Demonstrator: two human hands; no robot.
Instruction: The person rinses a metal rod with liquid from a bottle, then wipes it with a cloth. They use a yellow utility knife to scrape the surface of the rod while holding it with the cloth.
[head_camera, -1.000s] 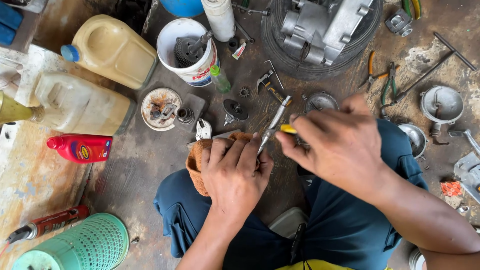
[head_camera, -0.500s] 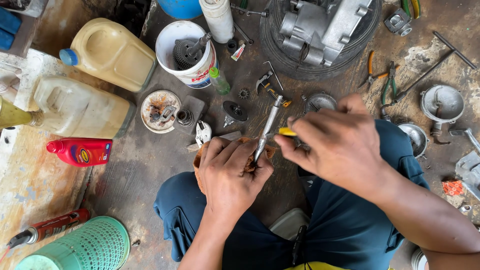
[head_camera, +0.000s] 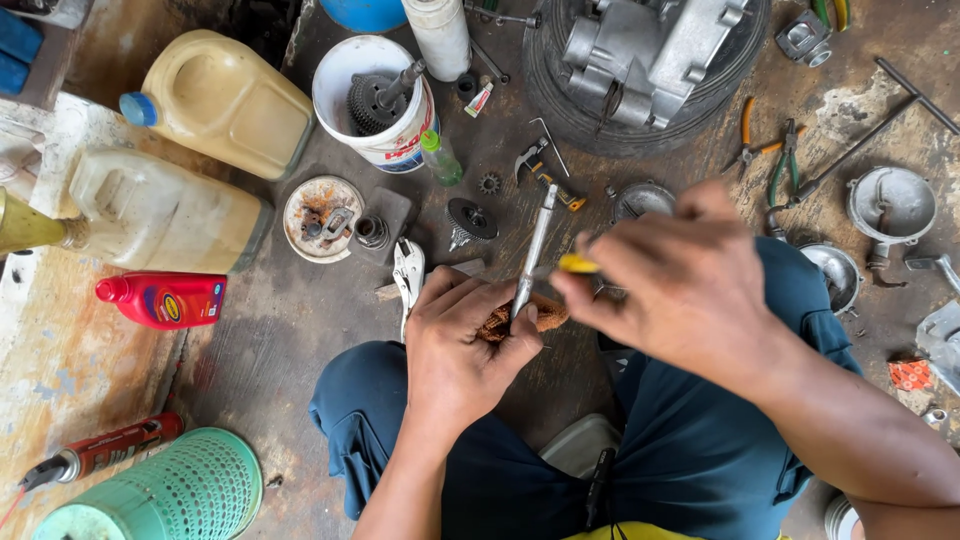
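Observation:
My left hand (head_camera: 460, 345) grips the lower end of a long metal shaft (head_camera: 533, 240) that points up and away, with an orange rag (head_camera: 520, 318) bunched under the fingers. My right hand (head_camera: 680, 290) is closed on a small yellow-handled tool (head_camera: 578, 264), whose tip meets the shaft just above my left fingers. Both hands are over my knees in dark blue trousers (head_camera: 700, 450).
Locking pliers (head_camera: 407, 270), a gear (head_camera: 468, 220), a rusty round lid (head_camera: 322, 205), a white bucket (head_camera: 385, 95) with gears, tan jugs (head_camera: 225, 95), a red bottle (head_camera: 165, 300), a green basket (head_camera: 165, 495), an engine case on a tyre (head_camera: 640, 50) and pliers (head_camera: 775, 165) lie around.
The shaft has swung from tilted right to nearly upright. My left hand has closed tighter, bunching the rag under the fingers so less of it shows. My right hand stayed almost still.

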